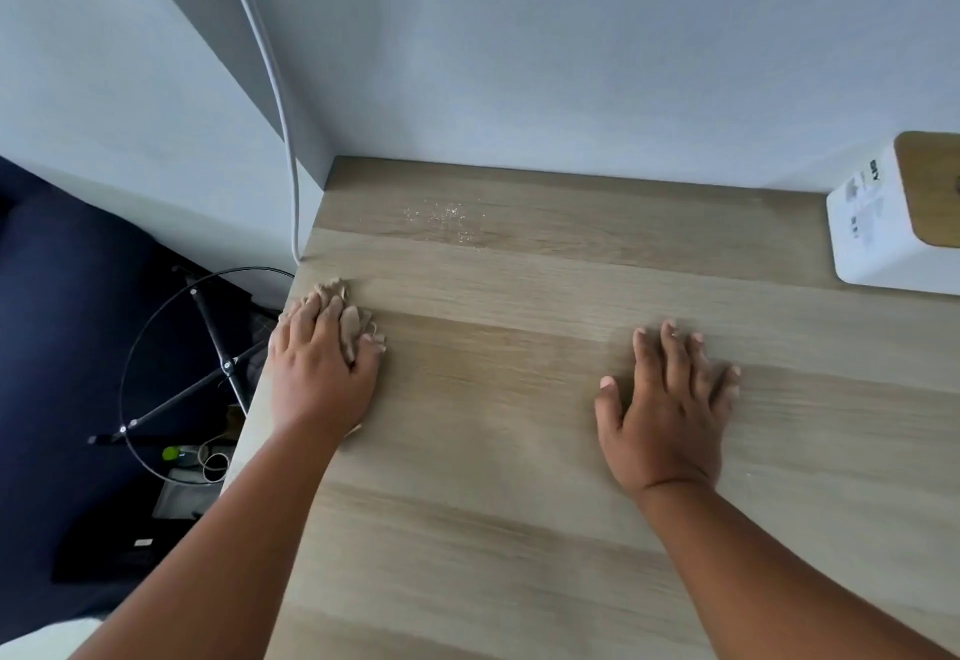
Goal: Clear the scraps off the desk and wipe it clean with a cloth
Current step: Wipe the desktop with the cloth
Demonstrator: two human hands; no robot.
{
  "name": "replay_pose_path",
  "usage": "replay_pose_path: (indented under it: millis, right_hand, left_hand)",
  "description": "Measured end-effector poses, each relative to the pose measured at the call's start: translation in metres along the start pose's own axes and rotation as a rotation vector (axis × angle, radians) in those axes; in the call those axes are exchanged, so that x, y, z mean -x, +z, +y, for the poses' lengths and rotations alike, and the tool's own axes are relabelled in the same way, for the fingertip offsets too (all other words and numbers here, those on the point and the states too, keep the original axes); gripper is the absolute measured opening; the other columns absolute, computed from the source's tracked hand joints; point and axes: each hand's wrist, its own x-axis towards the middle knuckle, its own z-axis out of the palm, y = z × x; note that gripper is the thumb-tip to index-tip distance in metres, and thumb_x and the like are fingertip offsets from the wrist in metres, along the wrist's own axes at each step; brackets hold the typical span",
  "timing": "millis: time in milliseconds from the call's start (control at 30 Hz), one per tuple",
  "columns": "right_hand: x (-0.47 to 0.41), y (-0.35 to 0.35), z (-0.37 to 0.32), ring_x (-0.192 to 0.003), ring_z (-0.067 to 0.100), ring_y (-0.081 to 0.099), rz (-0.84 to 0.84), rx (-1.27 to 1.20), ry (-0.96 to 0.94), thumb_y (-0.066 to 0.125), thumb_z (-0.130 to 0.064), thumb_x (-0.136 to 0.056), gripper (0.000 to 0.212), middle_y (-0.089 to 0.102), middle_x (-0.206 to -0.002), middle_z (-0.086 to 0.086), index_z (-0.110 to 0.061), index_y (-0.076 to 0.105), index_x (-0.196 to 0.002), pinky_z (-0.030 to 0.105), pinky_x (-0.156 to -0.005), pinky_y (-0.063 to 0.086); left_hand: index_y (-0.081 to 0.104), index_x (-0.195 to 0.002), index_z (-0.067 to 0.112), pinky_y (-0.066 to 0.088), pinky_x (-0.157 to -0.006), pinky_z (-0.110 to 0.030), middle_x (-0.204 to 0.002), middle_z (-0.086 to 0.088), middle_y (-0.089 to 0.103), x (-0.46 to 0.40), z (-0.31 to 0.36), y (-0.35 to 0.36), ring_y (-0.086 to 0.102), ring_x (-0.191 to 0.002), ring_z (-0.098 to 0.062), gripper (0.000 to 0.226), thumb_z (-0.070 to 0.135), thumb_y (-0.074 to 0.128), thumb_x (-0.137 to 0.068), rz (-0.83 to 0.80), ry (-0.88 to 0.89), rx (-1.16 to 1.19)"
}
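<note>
Pale wood desk [519,451] fills the right and near part of the head view, set into a corner of light grey wall [571,35]. Near the far edge lies a small scatter of fine crumbs [441,217], apart from both hands. The left hand [322,368] sits at the desk's left edge, fingers curled over a crumpled tan cloth [349,319] and pressing it to the wood; bits of cloth show between and beyond the fingers. The right hand [670,415] lies flat on the desk well to the right of the cloth, fingers straight and spread, holding nothing. At the far right stands a white box [878,228] with a wooden top. A white cable [275,87] runs down the wall to the desk's left edge. Left of the desk, lower down, a black wire stand [208,363] stands over dark flooring and some clutter.
</note>
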Motion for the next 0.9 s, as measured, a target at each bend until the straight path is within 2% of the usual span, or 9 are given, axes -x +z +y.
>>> replay_pose_path:
  millis: [100,233,333,400,567,767,900]
  right_hand:
    - [0.0,-0.001,0.0,-0.156,0.036,0.017,-0.014,0.013,-0.002,0.038,-0.052,-0.09,0.073,0.029,-0.167,0.01,-0.017,0.043,-0.154,0.067,-0.122,0.007]
    - [0.0,-0.003,0.0,-0.157,0.035,0.015,-0.033,0.025,0.0,0.036,-0.054,-0.09,0.074,0.028,-0.167,0.01,-0.018,0.042,-0.155,0.066,-0.122,0.007]
    - [0.0,-0.003,0.0,-0.157,0.034,0.015,-0.019,0.021,0.006,0.037,-0.054,-0.089,0.074,0.029,-0.167,0.01,-0.017,0.044,-0.154,0.066,-0.122,0.008]
    - [0.001,-0.001,0.0,-0.156,0.035,0.017,-0.002,0.018,0.004,0.039,-0.054,-0.089,0.074,0.03,-0.166,0.01,-0.017,0.046,-0.153,0.067,-0.122,0.009]
    - [0.0,0.004,0.001,-0.155,0.035,0.021,0.041,0.016,-0.004,0.04,-0.053,-0.088,0.073,0.034,-0.164,0.011,-0.017,0.047,-0.151,0.067,-0.122,0.01]
    - [0.0,0.006,0.002,-0.155,0.034,0.021,0.039,0.037,0.0,0.04,-0.054,-0.088,0.073,0.032,-0.165,0.009,-0.018,0.045,-0.152,0.065,-0.123,0.01]
    - [-0.001,0.005,0.001,-0.155,0.034,0.02,0.023,0.04,0.008,0.039,-0.054,-0.089,0.073,0.031,-0.166,0.01,-0.018,0.044,-0.153,0.065,-0.123,0.011]
  left_hand:
    - [0.041,-0.156,0.017,0.01,-0.13,-0.045,-0.169,-0.008,0.028,-0.019,0.023,0.006,0.017,-0.158,-0.027,0.075,0.057,0.042,-0.092,-0.026,0.044,0.015]
    - [0.034,-0.16,0.02,0.006,-0.13,-0.046,-0.171,-0.009,0.021,-0.01,0.044,0.008,0.011,-0.159,-0.028,0.081,0.066,0.043,-0.093,-0.099,0.288,-0.052]
    - [0.033,-0.16,0.018,0.012,-0.129,-0.05,-0.171,-0.011,0.019,0.015,0.03,0.007,0.008,-0.16,-0.028,0.085,0.07,0.044,-0.094,-0.128,0.437,-0.097]
    - [0.033,-0.16,0.017,0.016,-0.128,-0.052,-0.172,-0.011,0.017,0.033,0.013,0.009,0.007,-0.16,-0.027,0.081,0.068,0.043,-0.098,-0.126,0.473,-0.106]
    - [0.041,-0.156,0.01,0.015,-0.129,-0.05,-0.168,-0.014,0.026,0.017,0.003,0.012,0.015,-0.159,-0.028,0.073,0.058,0.041,-0.101,-0.071,0.352,-0.056]
    - [0.026,-0.161,0.012,0.008,-0.13,-0.048,-0.171,-0.016,0.018,-0.095,0.03,0.002,0.01,-0.159,-0.029,0.074,0.052,0.028,-0.099,-0.06,0.125,0.002]
    - [0.027,-0.162,0.02,0.006,-0.13,-0.045,-0.172,-0.012,0.017,-0.146,0.067,0.005,0.009,-0.159,-0.028,0.073,0.048,0.034,-0.095,-0.114,0.202,0.022]
